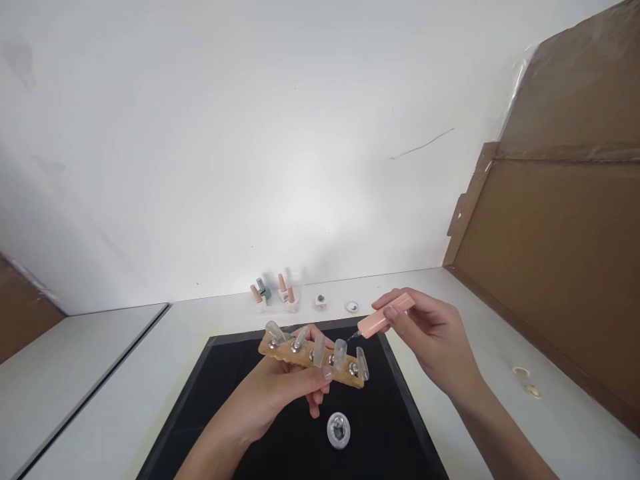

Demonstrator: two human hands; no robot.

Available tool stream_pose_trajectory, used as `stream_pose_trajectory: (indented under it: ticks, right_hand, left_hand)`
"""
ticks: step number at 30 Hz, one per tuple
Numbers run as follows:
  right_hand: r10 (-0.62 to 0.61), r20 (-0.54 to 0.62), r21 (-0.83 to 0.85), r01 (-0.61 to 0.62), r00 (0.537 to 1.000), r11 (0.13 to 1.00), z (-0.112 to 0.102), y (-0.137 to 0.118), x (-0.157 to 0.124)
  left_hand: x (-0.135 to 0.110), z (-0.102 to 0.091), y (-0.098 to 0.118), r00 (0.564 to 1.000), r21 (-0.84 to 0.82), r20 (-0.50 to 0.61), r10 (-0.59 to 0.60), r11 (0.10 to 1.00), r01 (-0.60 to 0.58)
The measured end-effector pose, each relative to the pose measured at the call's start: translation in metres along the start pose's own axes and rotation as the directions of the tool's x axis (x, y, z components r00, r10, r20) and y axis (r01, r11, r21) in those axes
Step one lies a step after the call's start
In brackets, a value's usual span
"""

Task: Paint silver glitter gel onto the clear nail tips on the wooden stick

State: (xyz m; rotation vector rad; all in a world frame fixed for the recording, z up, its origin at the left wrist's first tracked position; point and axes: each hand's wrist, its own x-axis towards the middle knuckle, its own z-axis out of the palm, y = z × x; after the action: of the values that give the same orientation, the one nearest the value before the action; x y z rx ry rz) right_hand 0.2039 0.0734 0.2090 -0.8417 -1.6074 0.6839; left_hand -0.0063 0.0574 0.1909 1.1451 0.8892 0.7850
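My left hand (300, 383) grips a wooden nail stand (295, 355) from below, thumb along its front edge. Several clear false nails (340, 353) stand on round metal holders along the stand. In my right hand (425, 327) is a pink tube (385, 316), pinched between thumb and fingers. Its thin clear tip points down and left, close to the upper end of the second nail from the right. Whether the tip touches that nail I cannot tell. Under my hands, a small round silver dish (339, 430) lies on the black mat (395, 427).
Several nail polish bottles (283, 288) stand in a clear tray near the wall. A small square jar (321, 301) and a round lidded pot (351, 306) sit right of them. Two pale rings (533, 391) lie at the right. Cardboard (560, 247) walls the right side.
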Motion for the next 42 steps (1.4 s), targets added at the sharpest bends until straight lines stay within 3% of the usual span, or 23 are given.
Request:
stream_pose_trajectory:
  ticks: [12,29,42]
  right_hand:
    - [0.039,0.017,0.199,-0.042,0.999,0.979,-0.0016,-0.0026,-0.0023]
    - [0.031,0.035,0.156,-0.036,0.999,0.987,-0.0037,-0.0007,-0.0040]
    - [-0.017,0.122,0.184,-0.006,0.992,0.983,-0.0071,-0.0032,-0.0028]
  left_hand:
    - [0.0005,-0.0024,0.0000,1.000,-0.001,0.011,0.013,1.000,-0.013]
    - [0.0011,-0.0032,0.0000,1.000,-0.010,0.014,0.005,1.000,-0.005]
    - [0.0000,-0.0021,0.0003,1.000,-0.022,0.010,0.015,1.000,-0.015]
